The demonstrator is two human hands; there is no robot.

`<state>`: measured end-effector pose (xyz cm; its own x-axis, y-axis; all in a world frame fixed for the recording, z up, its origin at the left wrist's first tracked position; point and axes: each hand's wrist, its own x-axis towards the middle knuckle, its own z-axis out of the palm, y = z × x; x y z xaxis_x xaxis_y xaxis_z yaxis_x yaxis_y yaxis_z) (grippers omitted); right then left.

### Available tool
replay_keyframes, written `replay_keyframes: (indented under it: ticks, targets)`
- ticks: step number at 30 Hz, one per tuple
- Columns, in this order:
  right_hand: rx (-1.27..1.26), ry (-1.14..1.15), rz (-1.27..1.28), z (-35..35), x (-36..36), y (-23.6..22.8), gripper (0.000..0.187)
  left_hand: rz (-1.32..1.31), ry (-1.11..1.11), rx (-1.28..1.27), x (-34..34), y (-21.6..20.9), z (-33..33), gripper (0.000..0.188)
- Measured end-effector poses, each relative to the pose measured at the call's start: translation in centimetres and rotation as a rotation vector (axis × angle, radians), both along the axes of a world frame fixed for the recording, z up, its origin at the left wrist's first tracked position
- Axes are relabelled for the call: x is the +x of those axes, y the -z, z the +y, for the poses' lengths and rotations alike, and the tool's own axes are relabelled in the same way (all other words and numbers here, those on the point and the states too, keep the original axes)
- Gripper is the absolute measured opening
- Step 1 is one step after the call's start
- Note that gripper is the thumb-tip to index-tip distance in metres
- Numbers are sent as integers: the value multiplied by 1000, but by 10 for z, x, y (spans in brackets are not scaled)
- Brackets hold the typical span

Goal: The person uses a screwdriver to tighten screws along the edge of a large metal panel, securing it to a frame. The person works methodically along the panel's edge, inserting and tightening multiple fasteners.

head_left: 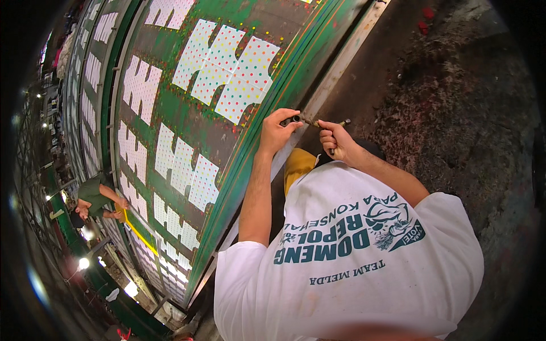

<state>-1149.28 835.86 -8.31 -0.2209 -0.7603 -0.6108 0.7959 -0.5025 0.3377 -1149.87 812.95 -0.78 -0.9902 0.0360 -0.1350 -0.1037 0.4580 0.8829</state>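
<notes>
Both my hands are raised in front of my chest, beside the long edge of a green table (250, 136). Between the thumb and fingers of my left hand (278, 132) is a small dark metal piece with a round opening (296, 119). My right hand (339, 140) is closed around a slim brass-and-dark metal tool (311, 122), whose exact kind I cannot make out. Its tip points at the dark piece; whether they touch is too small to tell. A dark end of it shows below my right fingers.
White cut panels with coloured dots (239, 74) lie in rows on the green table to my left. A pale rail (347, 57) runs along its edge. Across the table, another person (94, 196) holds a yellow-edged frame (139, 232). Dark, stained floor (443, 113) lies to my right.
</notes>
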Motion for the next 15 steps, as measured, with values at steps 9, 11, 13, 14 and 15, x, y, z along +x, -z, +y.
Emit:
replay_keyframes:
  ticks: [9, 11, 13, 14, 15]
  targets:
    - [915, -408, 2521, 23, -19, 13, 45, 92, 105, -24, -1, 3, -6, 28]
    - [986, -718, 2733, 31, -27, 15, 48, 101, 112, -58, -8, 3, -2, 27]
    - [1062, -678, 2808, 34, -27, 14, 43, 111, 109, -49, -15, 3, 4, 27]
    - [1094, -669, 2851, 34, -25, 12, 40, 108, 96, -30, -3, 4, -4, 28]
    - [1134, -672, 2848, 32, -22, 10, 38, 29, 62, -50, -18, 3, 8, 28]
